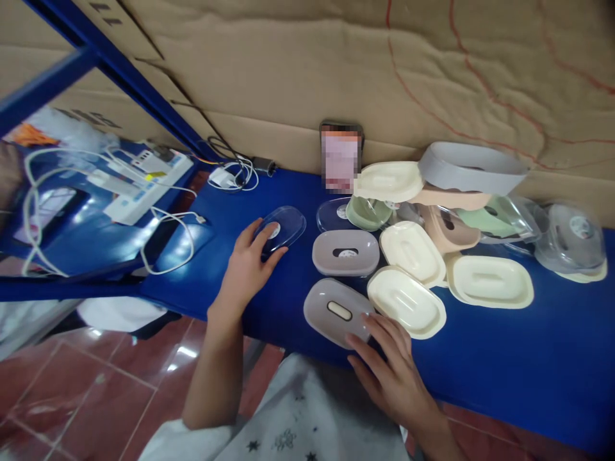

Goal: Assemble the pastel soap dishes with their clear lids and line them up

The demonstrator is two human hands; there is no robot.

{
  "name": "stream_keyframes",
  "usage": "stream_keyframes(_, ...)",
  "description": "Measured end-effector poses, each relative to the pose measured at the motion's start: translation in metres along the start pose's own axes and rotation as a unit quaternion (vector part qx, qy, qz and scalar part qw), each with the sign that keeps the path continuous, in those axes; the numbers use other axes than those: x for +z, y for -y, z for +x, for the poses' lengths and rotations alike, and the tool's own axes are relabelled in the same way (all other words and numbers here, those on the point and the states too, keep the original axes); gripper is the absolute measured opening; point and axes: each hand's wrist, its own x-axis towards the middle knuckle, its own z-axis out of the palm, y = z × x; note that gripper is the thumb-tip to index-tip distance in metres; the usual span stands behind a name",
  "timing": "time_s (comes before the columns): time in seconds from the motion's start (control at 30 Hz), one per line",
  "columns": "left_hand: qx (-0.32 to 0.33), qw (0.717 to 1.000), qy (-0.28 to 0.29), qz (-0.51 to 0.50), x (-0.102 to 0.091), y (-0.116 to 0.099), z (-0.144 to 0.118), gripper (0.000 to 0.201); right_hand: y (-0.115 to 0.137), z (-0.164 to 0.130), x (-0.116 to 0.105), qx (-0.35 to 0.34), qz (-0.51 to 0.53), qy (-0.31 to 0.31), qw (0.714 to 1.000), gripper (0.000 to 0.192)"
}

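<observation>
Blue table (528, 378) under cardboard: left hand (247, 266) grips clear lid (281, 229), right hand (391, 365) spread on grey dish (336, 312).

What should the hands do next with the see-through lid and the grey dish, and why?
Probably lift the clear lid over to the grey dish. The left hand already grips that lid, while the right hand rests on the near edge of the dish, which lies uncovered and looks a similar oval shape.
</observation>
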Motion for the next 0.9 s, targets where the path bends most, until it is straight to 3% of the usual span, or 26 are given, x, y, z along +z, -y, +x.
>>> stream_keyframes(0.1, 0.042, 0.997, -0.002, -0.059, -0.028, -0.023, -0.02, 0.048, -0.004, -0.015, 0.005, 0.035, 0.002, -0.035, 0.999, 0.055)
stream_keyframes(0.2, 0.166, 0.975, 0.085, -0.118, -0.045, -0.054, -0.043, 0.051, -0.007, -0.027, 0.006, 0.057, 0.031, -0.108, 0.992, 0.083)
stream_keyframes(0.3, 0.293, 0.925, 0.159, -0.184, -0.032, -0.07, -0.058, 0.045, -0.007, -0.025, 0.003, 0.052, 0.045, -0.102, 0.992, 0.096)
stream_keyframes(0.4, 0.353, 0.898, 0.161, -0.208, -0.006, -0.07, -0.063, 0.044, -0.007, -0.016, 0.002, 0.031, 0.037, -0.025, 0.999, 0.092)
stream_keyframes(0.5, 0.384, 0.892, 0.149, -0.184, 0.006, -0.064, -0.062, 0.045, -0.006, -0.012, 0.002, 0.019, 0.033, 0.011, 0.999, 0.079)
stream_keyframes(0.6, 0.399, 0.892, 0.132, -0.166, 0.005, -0.06, -0.06, 0.048, -0.006, -0.013, 0.005, 0.023, 0.044, -0.004, 0.999, 0.073)
stream_keyframes(0.9, 0.334, 0.919, 0.118, -0.173, 0.018, -0.046, -0.054, 0.041, -0.012, 0.001, 0.005, 0.044, 0.016, 0.062, 0.997, 0.065)
